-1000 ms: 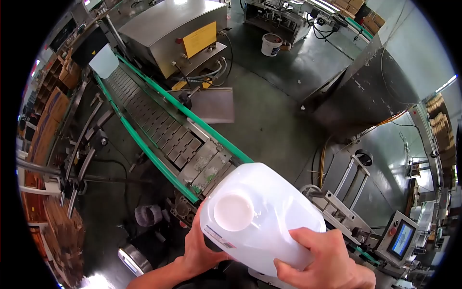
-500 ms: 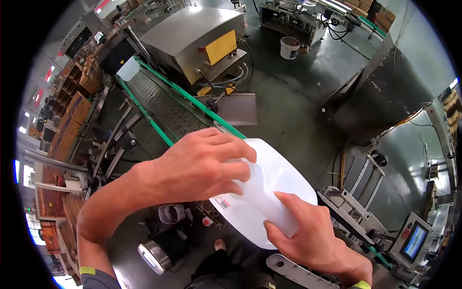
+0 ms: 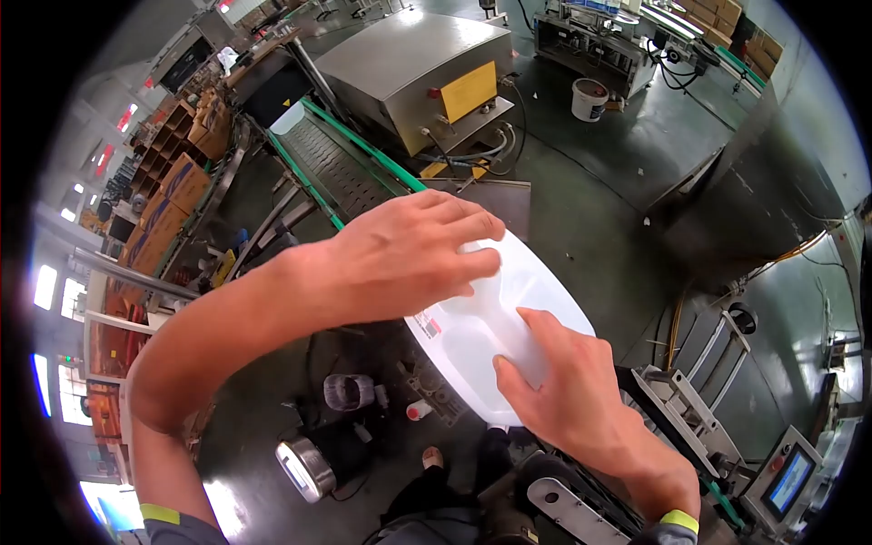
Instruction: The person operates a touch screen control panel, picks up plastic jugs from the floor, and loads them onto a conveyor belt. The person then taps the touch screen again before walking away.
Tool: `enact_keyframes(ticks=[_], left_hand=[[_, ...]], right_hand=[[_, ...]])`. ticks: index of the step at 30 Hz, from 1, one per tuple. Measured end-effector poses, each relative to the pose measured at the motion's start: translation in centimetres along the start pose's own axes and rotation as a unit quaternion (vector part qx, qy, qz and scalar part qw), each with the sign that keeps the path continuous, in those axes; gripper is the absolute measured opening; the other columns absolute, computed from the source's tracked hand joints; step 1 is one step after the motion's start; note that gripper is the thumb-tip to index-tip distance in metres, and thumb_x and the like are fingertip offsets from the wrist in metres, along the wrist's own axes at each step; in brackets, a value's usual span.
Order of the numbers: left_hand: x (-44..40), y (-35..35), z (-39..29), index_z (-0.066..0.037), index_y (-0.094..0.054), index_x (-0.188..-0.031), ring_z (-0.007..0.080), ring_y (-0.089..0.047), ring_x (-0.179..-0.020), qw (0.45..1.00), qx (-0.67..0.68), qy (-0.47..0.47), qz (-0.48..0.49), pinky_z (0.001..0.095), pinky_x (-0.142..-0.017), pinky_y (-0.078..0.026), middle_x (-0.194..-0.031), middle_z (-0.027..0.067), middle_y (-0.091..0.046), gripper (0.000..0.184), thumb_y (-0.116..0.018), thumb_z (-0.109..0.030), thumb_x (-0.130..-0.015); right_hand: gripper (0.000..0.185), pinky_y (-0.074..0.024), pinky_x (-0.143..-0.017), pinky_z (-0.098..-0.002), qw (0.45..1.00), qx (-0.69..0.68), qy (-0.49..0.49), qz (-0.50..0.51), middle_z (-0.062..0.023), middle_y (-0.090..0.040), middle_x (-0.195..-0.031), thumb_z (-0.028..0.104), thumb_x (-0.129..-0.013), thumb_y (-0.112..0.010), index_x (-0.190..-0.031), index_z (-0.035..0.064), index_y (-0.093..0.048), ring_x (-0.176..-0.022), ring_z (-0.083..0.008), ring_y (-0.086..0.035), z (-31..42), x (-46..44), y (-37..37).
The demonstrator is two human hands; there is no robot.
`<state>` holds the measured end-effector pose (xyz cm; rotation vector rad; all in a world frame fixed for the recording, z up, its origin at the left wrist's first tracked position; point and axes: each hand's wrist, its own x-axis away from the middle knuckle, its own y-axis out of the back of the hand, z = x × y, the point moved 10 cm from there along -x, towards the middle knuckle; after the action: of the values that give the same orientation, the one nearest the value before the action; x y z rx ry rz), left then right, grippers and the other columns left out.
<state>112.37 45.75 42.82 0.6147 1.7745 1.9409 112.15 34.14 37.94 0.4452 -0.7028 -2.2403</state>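
Note:
A large oval white plastic jug [image 3: 556, 283] is in front of me, with a printed label on its left edge and a raised handle-like ridge along its middle. My right hand [image 3: 577, 386] closes round the lower end of that ridge, thumb and index finger on either side. At the upper end, my left hand [image 3: 427, 254] is bent over the jug with curled fingers; its fingertips are partly hidden. Below both hands, the jug's lower rim hangs over the machinery near my legs.
A slatted conveyor [image 3: 341, 168] with green rails runs away to the upper left, a white object [image 3: 289, 118] at its far end. Beside it stands a steel machine [image 3: 413, 73]. A control screen [image 3: 786, 472] is at lower right, a white bucket [image 3: 589, 100] on the floor behind.
My view has shifted, so the machines sit further right and the conveyor's near part shows less. The jug and both hands appear slightly higher in view. Both hands keep their places on the jug.

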Motion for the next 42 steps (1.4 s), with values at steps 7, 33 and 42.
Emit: enact_keyframes(ticks=[7, 33, 42], left_hand=[[0.1, -1.0, 1.6, -0.013, -0.060, -0.141, 0.0312, -0.057, -0.133, 0.999, 0.042, 0.004, -0.015, 0.0438, -0.107, -0.048, -0.156, 0.0095, -0.051, 0.049, -0.070, -0.015, -0.094], [3.5, -3.9, 10.2, -0.004, -0.066, -0.094, 0.0380, -0.072, -0.089, 0.892, 0.145, 0.416, -0.100, 0.0480, -0.081, -0.056, -0.090, 0.0164, -0.073, 0.028, -0.066, -0.031, -0.090], [4.4, -3.5, 10.8, -0.008, -0.072, -0.102, 0.0322, -0.072, -0.101, 0.898, 0.119, 0.415, -0.089, 0.0458, -0.088, -0.056, -0.101, 0.0123, -0.075, 0.032, -0.069, -0.037, -0.090]], right_hand=[[0.041, -0.0570, -0.073, -0.0487, 1.000, 0.013, -0.014, -0.019, -0.0263, -0.072, -0.084, 0.019, -0.087, -0.073, -0.118, -0.0075, -0.064, -0.078, -0.0440, -0.072, 0.0, -2.4, -0.1], [0.041, -0.0583, -0.078, -0.0402, 0.995, 0.059, -0.016, -0.080, -0.0235, -0.075, -0.090, 0.020, -0.083, -0.077, -0.117, -0.0029, -0.071, -0.080, -0.0356, -0.075, 0.9, -5.6, -1.9], [0.042, -0.0572, -0.080, -0.0461, 0.986, 0.013, 0.028, -0.166, -0.0234, -0.075, -0.090, 0.021, -0.084, -0.078, -0.119, -0.0008, -0.070, -0.084, -0.0398, -0.073, 1.3, -5.1, -1.8]])
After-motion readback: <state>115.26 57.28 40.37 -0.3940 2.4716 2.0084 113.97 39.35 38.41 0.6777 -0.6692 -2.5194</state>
